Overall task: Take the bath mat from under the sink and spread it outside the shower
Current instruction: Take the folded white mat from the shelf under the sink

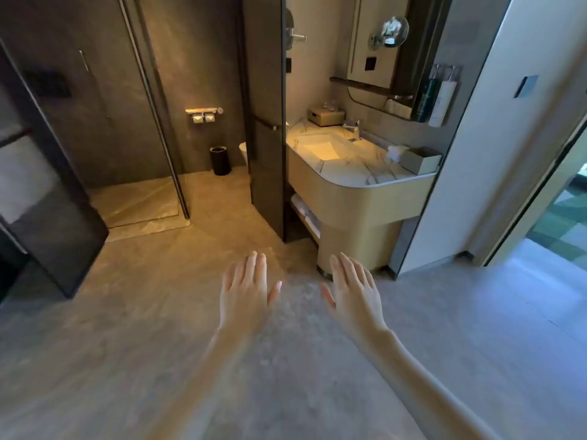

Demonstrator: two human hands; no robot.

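Note:
A rounded beige vanity point(359, 201) with a marble top and a lit sink point(320, 147) stands at the right of the bathroom. On its open lower shelf lie folded white cloths point(306, 214); which one is the bath mat I cannot tell. The shower point(133, 201) with its glass panel and raised stone floor is at the left. My left hand point(246, 290) and my right hand point(354, 287) are stretched out palm-down over the floor in front of the vanity, fingers spread, holding nothing.
A dark glass partition point(266, 138) stands between the toilet area and the vanity. A black bin point(220, 161) stands by the far wall. A dark panel point(47, 198) juts in at the left. A doorway point(559, 223) opens on the right. A tissue box point(419, 158) sits on the counter.

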